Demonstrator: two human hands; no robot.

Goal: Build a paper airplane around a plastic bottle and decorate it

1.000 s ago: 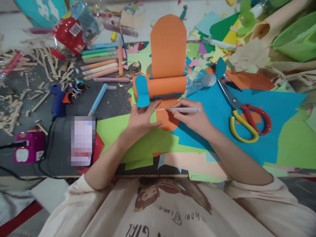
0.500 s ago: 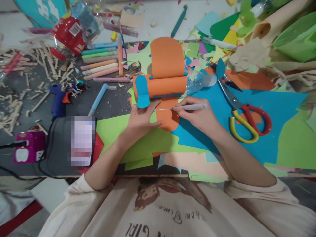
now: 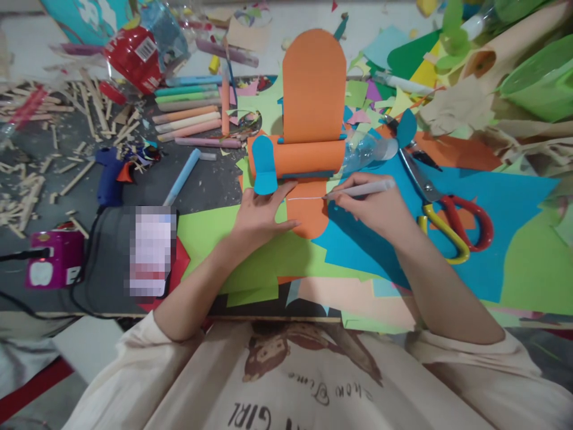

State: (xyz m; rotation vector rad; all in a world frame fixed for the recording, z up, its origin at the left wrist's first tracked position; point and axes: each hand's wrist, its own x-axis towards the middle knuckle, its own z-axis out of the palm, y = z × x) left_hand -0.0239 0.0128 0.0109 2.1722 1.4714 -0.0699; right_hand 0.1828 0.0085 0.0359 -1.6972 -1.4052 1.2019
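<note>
An orange paper model airplane (image 3: 308,157), wrapped round a clear plastic bottle (image 3: 369,148), lies across the sheets in front of me. Its near wing (image 3: 308,220) carries a thin white line from edge to edge. My left hand (image 3: 264,218) rests on that wing's left side, thumb and index finger spread, beside the blue paper tail piece (image 3: 265,164). In my right hand (image 3: 376,206) is a pale marker (image 3: 369,188), its tip at the right end of the line. The rounded far wing (image 3: 314,83) stands up behind the bottle.
Scissors (image 3: 447,209) with red and yellow handles lie on blue paper (image 3: 501,239) at the right. Left are a blue glue gun (image 3: 110,179), a phone (image 3: 151,251), a purple box with a cord (image 3: 54,260), several markers (image 3: 190,113) and wooden stick pieces (image 3: 31,197).
My right hand has moved the marker rightward, and the white line now reaches the wing's right edge. The far wing appears raised higher. My left hand stays on the near wing.
</note>
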